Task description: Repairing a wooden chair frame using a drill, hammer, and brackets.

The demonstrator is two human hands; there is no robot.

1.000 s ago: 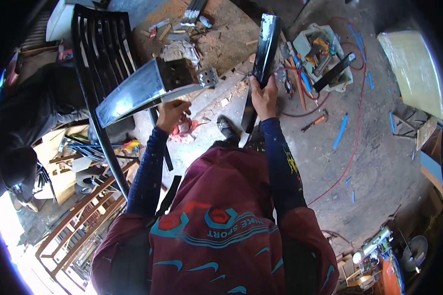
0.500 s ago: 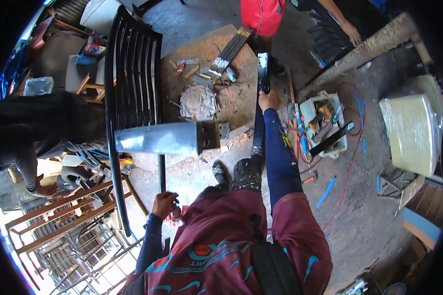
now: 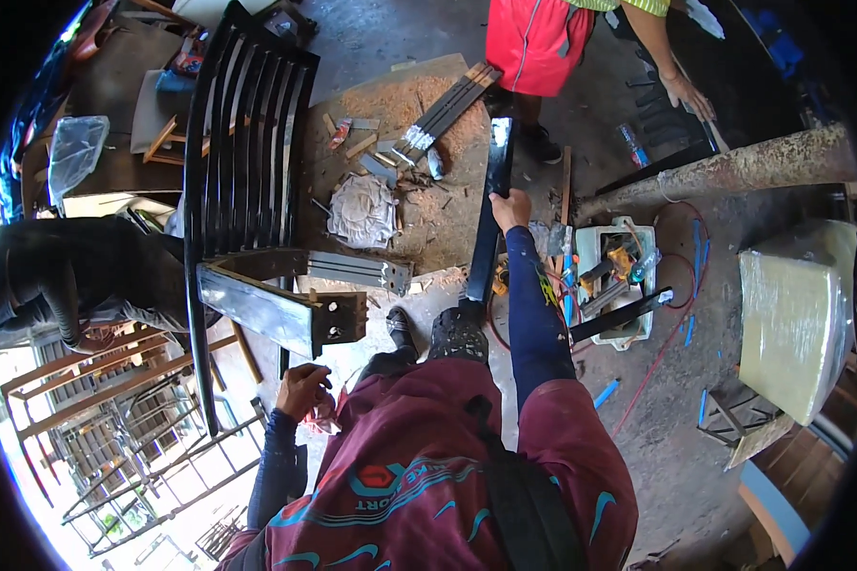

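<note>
My right hand (image 3: 511, 208) is closed around the edge of a long black wooden board (image 3: 492, 186), which has a whitish patch at its far end. The board points away from me, its near end by my leg. My left hand (image 3: 303, 390) hangs low on the left with fingers curled, and a crumpled red-and-white rag (image 3: 325, 415) shows just under it, seemingly in its grip. Ahead of that hand stands a black slatted chair or bench frame (image 3: 248, 143). From it a black joined wooden piece (image 3: 267, 309) with holes in its end block juts toward me.
A wooden sheet (image 3: 438, 214) on the floor carries dark slats (image 3: 448, 112), scraps and a bundled white cloth (image 3: 362, 211). To the right are a tool crate (image 3: 646, 333), a red hose (image 3: 659, 366) and a wrapped cushion (image 3: 798, 319). Two people work nearby.
My view has shifted, and the black board in my right hand is more tilted. The person ahead shows more, one hand on a dark surface. The person at left has bent into another pose.
</note>
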